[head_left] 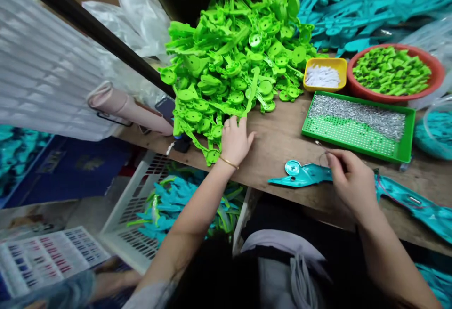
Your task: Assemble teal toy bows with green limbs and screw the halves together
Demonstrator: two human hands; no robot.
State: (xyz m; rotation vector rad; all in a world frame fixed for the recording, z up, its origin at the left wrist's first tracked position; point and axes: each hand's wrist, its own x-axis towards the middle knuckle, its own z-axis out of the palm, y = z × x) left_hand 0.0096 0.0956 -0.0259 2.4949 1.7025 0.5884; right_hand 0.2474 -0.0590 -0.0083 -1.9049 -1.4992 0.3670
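Note:
My left hand (pixel 236 143) reaches to the near edge of a heap of bright green plastic parts (pixel 226 64). Its fingertips touch the end of a long green piece (pixel 253 90), and the thumb stands apart. Over the table's front edge, my right hand (pixel 351 182) pinches a thin wire (pixel 322 151) with a small light tip. Beneath that hand lies a long turquoise plastic piece (pixel 310 174) with a round disc at its left end. Farther right the turquoise shell (pixel 416 200) carries a red wire and a small metal part.
Behind my right hand are a green perforated tray (pixel 356 152) of small metal pieces, a yellow dish (pixel 342 71) of white bits and a red bowl (pixel 436 73) of green pieces. A white basket (pixel 120 210) stands below left. Another person's arm (pixel 109 285) shows lower left.

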